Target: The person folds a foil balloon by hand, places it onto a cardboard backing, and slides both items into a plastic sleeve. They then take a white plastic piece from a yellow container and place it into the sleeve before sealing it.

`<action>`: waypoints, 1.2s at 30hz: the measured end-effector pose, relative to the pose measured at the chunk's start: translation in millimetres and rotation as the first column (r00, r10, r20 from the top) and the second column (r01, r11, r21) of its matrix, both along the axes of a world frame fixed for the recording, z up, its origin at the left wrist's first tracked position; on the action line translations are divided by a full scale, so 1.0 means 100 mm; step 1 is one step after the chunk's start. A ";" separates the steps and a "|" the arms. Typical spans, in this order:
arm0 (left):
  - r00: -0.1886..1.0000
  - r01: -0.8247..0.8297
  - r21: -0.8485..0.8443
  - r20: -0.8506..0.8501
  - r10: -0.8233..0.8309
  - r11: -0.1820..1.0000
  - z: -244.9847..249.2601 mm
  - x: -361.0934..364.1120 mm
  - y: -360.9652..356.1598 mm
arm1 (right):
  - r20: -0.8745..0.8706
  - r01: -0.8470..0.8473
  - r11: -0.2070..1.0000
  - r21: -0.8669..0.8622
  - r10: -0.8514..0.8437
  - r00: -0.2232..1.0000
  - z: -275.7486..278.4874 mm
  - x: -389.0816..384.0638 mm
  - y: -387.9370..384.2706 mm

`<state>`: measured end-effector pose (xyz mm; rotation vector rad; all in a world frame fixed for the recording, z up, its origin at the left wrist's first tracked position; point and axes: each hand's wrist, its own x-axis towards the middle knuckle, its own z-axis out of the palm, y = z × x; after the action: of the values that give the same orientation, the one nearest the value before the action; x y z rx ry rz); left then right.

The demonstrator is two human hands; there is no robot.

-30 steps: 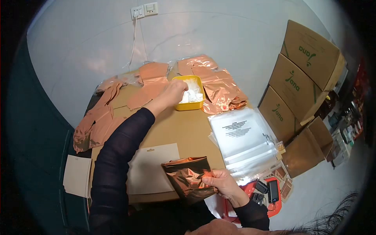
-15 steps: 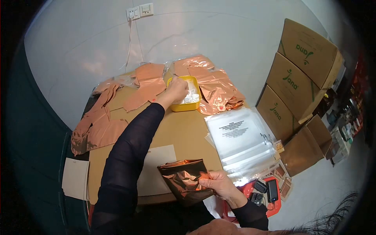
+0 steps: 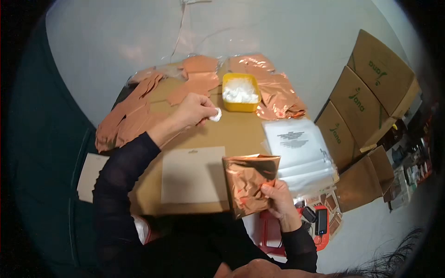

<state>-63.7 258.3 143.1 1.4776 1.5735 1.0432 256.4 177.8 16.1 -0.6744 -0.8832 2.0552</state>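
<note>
Now the left hand (image 3: pixel 192 112) pinches a little white thing (image 3: pixel 215 115), finger and thumb clamped on it, near the yellow tub (image 3: pixel 241 107) of white stuff (image 3: pixel 240 91). The right hand (image 3: pixel 281 200) holds the shiny copper packet (image 3: pixel 250 183) at the near side of the brown table (image 3: pixel 232 134), thumb pressed on its front, other fingers partly hidden. A white card (image 3: pixel 193 176) lies left of the packet
</note>
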 end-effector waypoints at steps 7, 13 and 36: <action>0.996 -0.080 -0.175 -0.062 0.070 0.981 -0.57 -0.12 -1.09 | 0.129 0.064 0.988 0.138 -0.082 0.988 0.48 -0.08 -0.17; 0.994 0.001 -0.182 0.110 0.019 0.983 -0.79 -0.22 -1.45 | 0.242 -0.139 0.953 0.270 0.073 0.968 0.75 -0.33 -0.06; 0.425 0.420 0.132 -0.903 -0.066 0.898 -0.79 -0.27 -1.53 | 0.948 -0.930 0.323 0.174 0.200 0.247 0.78 -1.95 1.01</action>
<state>-91.1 105.1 64.1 2.7197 1.7540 0.2939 60.9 278.4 93.9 -0.8195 -2.9009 1.5387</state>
